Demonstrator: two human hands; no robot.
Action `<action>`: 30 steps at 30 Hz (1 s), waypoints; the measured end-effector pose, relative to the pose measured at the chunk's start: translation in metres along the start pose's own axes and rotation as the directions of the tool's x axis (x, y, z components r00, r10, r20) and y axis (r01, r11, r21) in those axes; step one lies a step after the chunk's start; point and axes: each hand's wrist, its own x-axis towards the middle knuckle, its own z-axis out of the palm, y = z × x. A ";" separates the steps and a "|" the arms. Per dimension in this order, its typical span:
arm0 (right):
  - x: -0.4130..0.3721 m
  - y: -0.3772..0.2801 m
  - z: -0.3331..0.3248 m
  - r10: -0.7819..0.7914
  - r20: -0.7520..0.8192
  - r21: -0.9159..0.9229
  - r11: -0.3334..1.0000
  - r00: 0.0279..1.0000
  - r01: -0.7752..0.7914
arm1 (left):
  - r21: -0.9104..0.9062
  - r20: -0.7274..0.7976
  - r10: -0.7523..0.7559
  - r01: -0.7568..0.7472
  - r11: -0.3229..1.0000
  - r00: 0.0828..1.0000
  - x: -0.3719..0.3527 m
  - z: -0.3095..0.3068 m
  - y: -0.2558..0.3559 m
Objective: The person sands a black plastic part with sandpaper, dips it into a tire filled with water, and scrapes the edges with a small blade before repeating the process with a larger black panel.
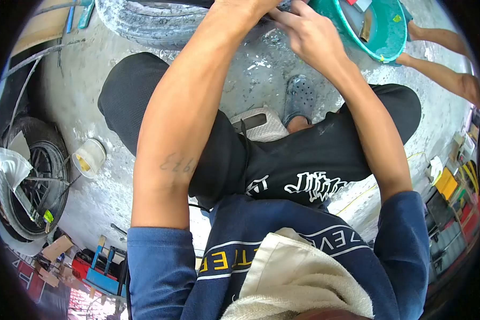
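Note:
At the top edge of the head view my left hand (248,7) reaches over a wet black tire (154,32); its fingers are cut off by the frame. My right hand (316,37) is beside it, its fingers curled together close to the left hand and slightly blurred. Whatever lies between the fingers is hidden. Whitish suds or residue streak the tire's tread. Right of my right hand stands a green basin (352,37) with a few small objects inside.
Another person's legs (437,72) are beside the basin. My sandal (301,98) rests on the wet floor by a low woven-looking seat (274,128). At left are a white bucket (93,154) and a wheel (32,176). Tools and boxes (458,197) crowd the right.

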 end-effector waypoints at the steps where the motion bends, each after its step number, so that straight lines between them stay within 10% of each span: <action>1: 0.006 -0.001 -0.001 -0.015 0.002 0.023 1.000 1.000 0.015 | 0.012 0.027 0.005 -0.005 1.000 1.000 0.002 0.001 -0.001; 5: -0.006 -0.010 -0.027 0.138 0.210 -0.033 0.990 0.968 -0.134 | 0.057 -0.009 -0.060 0.060 0.997 0.998 -0.003 -0.007 0.001; 6: -0.010 -0.005 -0.021 0.008 0.035 0.087 0.996 0.999 -0.011 | 0.063 -0.008 -0.062 0.063 0.996 0.998 -0.004 -0.006 0.000; 30: -0.012 -0.014 -0.022 0.038 0.100 -0.064 0.997 0.994 -0.032 | 0.006 -0.095 0.079 -0.078 0.997 0.992 -0.007 -0.001 0.001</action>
